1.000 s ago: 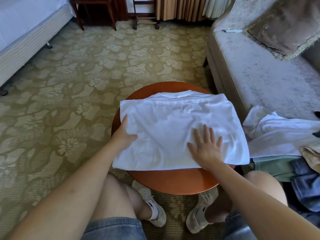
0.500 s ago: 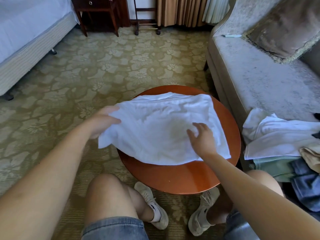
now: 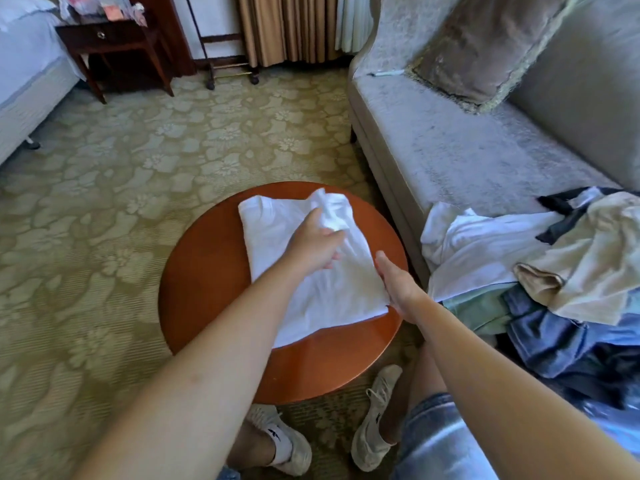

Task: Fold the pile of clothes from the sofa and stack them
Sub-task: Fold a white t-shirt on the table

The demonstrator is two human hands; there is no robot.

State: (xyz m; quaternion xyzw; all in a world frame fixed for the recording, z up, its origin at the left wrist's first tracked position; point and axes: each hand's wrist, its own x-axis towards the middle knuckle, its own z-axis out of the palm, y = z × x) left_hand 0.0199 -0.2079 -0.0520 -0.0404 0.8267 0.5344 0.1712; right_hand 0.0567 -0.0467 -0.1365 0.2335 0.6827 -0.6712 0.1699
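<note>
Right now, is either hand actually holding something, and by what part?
The left hand pinches the white shirt by its folded-over far edge. The right hand rests flat against the shirt's right edge, gripping nothing.

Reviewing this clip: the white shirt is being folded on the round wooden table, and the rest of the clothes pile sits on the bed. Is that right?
Not quite. The head view shows the clothes pile on the sofa, to the person's right, not on the bed. The rest holds: the white shirt lies on the round wooden table, under the left hand and with the right hand at its edge.
</note>
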